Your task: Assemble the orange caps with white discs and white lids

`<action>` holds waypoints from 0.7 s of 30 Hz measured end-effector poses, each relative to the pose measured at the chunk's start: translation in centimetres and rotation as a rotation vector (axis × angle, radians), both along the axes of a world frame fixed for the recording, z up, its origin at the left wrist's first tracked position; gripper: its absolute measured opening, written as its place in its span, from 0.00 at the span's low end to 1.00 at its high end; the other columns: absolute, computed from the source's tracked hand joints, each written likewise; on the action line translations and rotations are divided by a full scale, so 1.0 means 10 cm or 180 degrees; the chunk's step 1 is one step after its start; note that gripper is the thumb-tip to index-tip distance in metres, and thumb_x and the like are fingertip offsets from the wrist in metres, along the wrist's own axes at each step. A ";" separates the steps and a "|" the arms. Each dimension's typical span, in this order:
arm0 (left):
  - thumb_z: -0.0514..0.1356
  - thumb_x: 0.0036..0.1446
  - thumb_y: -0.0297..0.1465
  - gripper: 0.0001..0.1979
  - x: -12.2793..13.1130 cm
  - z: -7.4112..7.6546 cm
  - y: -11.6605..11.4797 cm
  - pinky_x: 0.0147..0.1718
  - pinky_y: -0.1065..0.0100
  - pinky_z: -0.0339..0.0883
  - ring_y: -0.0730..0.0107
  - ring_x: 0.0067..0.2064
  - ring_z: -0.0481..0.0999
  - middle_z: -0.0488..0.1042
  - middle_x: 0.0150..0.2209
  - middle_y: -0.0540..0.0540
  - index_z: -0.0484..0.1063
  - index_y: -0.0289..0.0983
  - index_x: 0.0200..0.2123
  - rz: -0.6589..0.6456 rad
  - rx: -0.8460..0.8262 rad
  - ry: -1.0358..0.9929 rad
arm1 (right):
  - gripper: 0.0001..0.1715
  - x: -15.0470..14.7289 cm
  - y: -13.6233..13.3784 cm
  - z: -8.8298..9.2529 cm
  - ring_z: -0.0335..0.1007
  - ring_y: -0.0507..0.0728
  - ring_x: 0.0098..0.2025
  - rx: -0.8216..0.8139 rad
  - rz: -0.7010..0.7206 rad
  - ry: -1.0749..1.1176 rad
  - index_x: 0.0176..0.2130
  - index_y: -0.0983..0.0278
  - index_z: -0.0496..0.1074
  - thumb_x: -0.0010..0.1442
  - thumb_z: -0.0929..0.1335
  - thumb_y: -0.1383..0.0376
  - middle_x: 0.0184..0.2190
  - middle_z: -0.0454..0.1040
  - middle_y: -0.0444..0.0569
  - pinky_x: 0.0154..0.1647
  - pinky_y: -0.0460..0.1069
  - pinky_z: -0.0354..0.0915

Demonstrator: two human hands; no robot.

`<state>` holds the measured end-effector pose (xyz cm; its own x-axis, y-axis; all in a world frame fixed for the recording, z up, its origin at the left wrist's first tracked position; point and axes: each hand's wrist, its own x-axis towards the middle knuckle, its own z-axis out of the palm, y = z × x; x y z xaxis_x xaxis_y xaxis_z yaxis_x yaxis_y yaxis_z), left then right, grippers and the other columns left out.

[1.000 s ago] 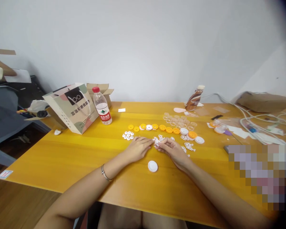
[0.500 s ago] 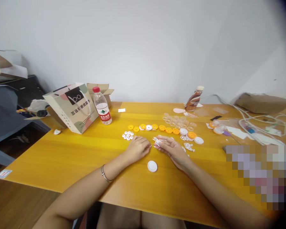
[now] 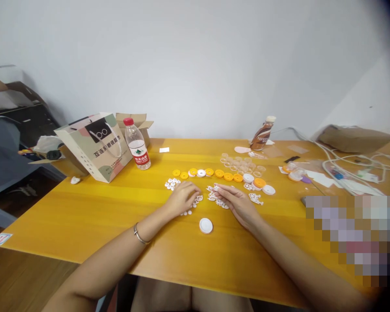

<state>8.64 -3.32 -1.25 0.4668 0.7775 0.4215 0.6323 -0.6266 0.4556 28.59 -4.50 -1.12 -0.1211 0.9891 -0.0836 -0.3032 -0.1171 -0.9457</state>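
Observation:
My right hand (image 3: 238,203) pinches a small white plastic piece (image 3: 216,187) between thumb and fingers. Under its fingertips lie several white openwork plastic pieces (image 3: 221,203). My left hand (image 3: 183,198) is closed with curled fingers beside an openwork piece (image 3: 199,198); what it holds, if anything, is hidden. Small white round parts (image 3: 189,212) lie below that hand, and a further cluster of white parts (image 3: 171,183) sits beyond it. Nearest me on the table is a round white disc (image 3: 206,225) with a raised rim.
Behind the hands runs a row of yellow, orange and white discs (image 3: 228,177). Clear plastic rings (image 3: 243,164) are grouped farther back. A water bottle (image 3: 137,147) and paper bag (image 3: 100,147) stand left. A brown drink bottle (image 3: 262,134) and white cables (image 3: 331,160) are right.
My left hand has moved slightly left and away from my right hand, uncovering white parts beneath it. My right hand has lifted a small piece off the openwork pieces. The view has shifted slightly.

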 end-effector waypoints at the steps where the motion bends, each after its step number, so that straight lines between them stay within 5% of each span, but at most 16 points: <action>1: 0.53 0.57 0.31 0.08 -0.02 0.00 0.01 0.40 0.68 0.58 0.69 0.39 0.68 0.72 0.35 0.47 0.70 0.37 0.35 -0.0025 -0.0005 0.0019 | 0.14 0.00 0.00 0.00 0.70 0.53 0.40 0.0002 0.0006 -0.0030 0.34 0.60 0.76 0.43 0.73 0.63 0.38 0.76 0.46 0.48 0.50 0.61; 6: 0.57 0.54 0.36 0.10 -0.02 -0.02 0.02 0.41 0.66 0.58 0.67 0.40 0.67 0.71 0.37 0.47 0.72 0.39 0.37 -0.0217 0.0080 0.0393 | 0.14 0.00 0.02 -0.05 0.67 0.57 0.46 0.0033 0.0117 -0.0212 0.34 0.61 0.76 0.45 0.72 0.61 0.40 0.75 0.48 0.53 0.53 0.58; 10: 0.56 0.55 0.31 0.07 0.03 -0.05 0.00 0.42 0.65 0.58 0.67 0.40 0.67 0.72 0.36 0.46 0.73 0.38 0.33 -0.0210 0.0124 0.0422 | 0.14 -0.01 0.03 -0.08 0.67 0.58 0.47 0.0209 0.0022 -0.0229 0.35 0.59 0.75 0.43 0.73 0.61 0.41 0.75 0.47 0.52 0.54 0.58; 15: 0.56 0.54 0.30 0.07 0.06 -0.05 0.02 0.39 0.67 0.61 0.69 0.37 0.69 0.73 0.33 0.46 0.73 0.36 0.32 -0.0087 -0.0252 -0.0571 | 0.18 -0.02 0.00 -0.06 0.65 0.58 0.49 0.0423 0.0143 -0.0520 0.38 0.59 0.74 0.44 0.72 0.60 0.44 0.73 0.47 0.51 0.53 0.58; 21: 0.59 0.51 0.33 0.14 0.08 -0.02 0.03 0.30 0.74 0.63 0.75 0.29 0.69 0.71 0.28 0.48 0.70 0.34 0.40 0.0054 -0.1368 -0.2189 | 0.19 -0.04 -0.04 -0.01 0.70 0.54 0.34 0.0267 0.0247 -0.0563 0.38 0.61 0.70 0.44 0.72 0.59 0.31 0.76 0.46 0.39 0.50 0.62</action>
<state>9.42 -3.05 -1.47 0.1987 0.9413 0.2727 0.1310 -0.3013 0.9445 28.22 -4.92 -1.22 -0.1881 0.9818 -0.0282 -0.1248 -0.0524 -0.9908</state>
